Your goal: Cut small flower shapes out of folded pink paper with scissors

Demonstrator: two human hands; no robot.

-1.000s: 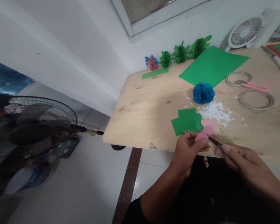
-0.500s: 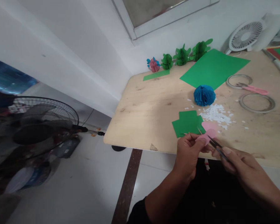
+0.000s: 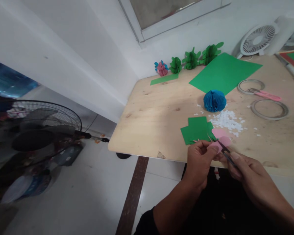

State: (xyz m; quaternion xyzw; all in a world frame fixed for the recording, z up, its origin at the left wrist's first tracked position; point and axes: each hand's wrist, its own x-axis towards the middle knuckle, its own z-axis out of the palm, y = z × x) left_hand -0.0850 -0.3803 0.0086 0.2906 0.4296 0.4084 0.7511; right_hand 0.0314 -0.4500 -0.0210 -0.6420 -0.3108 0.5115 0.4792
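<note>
Pinching a small pink paper cut-out (image 3: 221, 141) between thumb and fingertips, the left hand (image 3: 200, 160) is closed on it just over the near edge of the pale wooden bench (image 3: 156, 111). The right hand (image 3: 245, 169) is curled shut around a pair of small dark scissors (image 3: 225, 152), whose blades meet the pink paper; the handles are buried in the fingers and cannot be made out. How far the blades are parted is too fine to tell. A thin stick-like sliver beside the paper is too small to identify. Both forearms run off the bottom edge, and the person's dark clothing fills the space beneath them.

Just beyond the pink piece lies one cross-shaped green paper cut-out (image 3: 196, 130), touching it at the edge. One heap of tiny white paper scraps (image 3: 226, 120) spreads beside that, and one blue honeycomb paper ball (image 3: 214, 100) sits just behind the scraps. One large green paper sheet (image 3: 224, 72) and one narrow green paper strip (image 3: 164, 79) lie farther back. Along the wall stand three green folded paper plants (image 3: 191, 59) and one pink-and-blue paper flower (image 3: 161, 68). Two grey tape rings (image 3: 269, 109) lie to the right, with one pair of pink-handled scissors (image 3: 266, 94) across the farther one. One small white desk fan (image 3: 257, 39) is partly cut off behind, and red and green sheets at the far right corner are cropped. On the floor, one black standing fan (image 3: 39, 127) is blurred.
</note>
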